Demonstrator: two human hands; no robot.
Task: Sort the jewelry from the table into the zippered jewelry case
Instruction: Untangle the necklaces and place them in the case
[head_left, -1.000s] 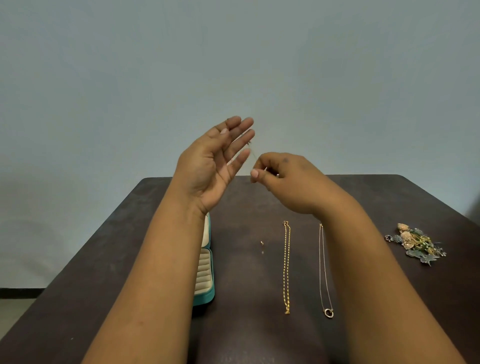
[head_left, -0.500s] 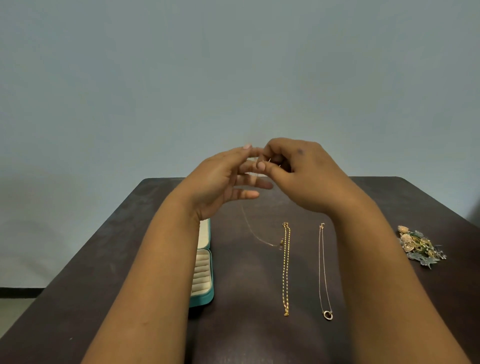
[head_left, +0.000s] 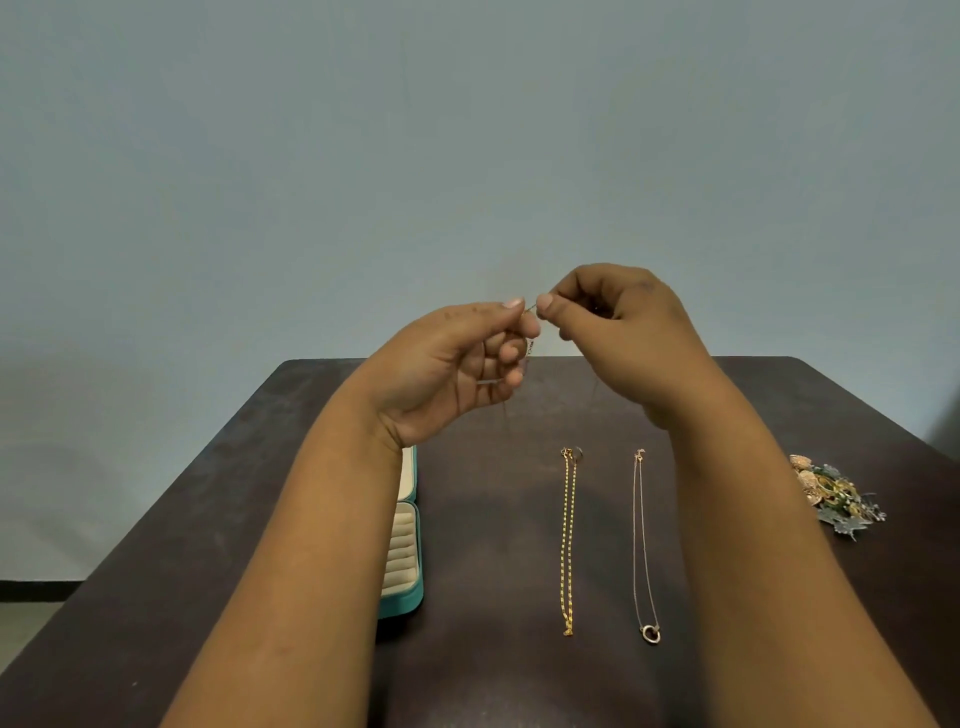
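At the left of the dark, matte wooden table (head_left: 208, 493) lies one teal jewelry case (head_left: 408, 561), open, its cream lining ribbed with soft ring rolls; the left forearm covers most of it. Above the table's far edge the left hand (head_left: 452, 364) is raised with curled fingers, its thumb and forefinger pinching one end of a very thin chain (head_left: 506, 415). The chain is hair-fine and hard to follow; a faint strand hangs down from the hands toward the table. Just to the right, the right hand (head_left: 623, 332) pinches the chain's other end between thumb and forefinger, the two thumb tips nearly touching.

Half a second ago the left fingers were stretched out and the chain trailed down onto the table near the gold one; now they are clenched around it and the chain is lifted higher.

On the table lie two more necklaces, straight and parallel: one bright yellow gold chain (head_left: 569, 540) of flat links, and one pale slender chain (head_left: 643, 545) ending in a small ring pendant. At the far right sits one tangled heap of jewelry (head_left: 831, 499), gold, green and silvery grey; its pieces cannot be counted.
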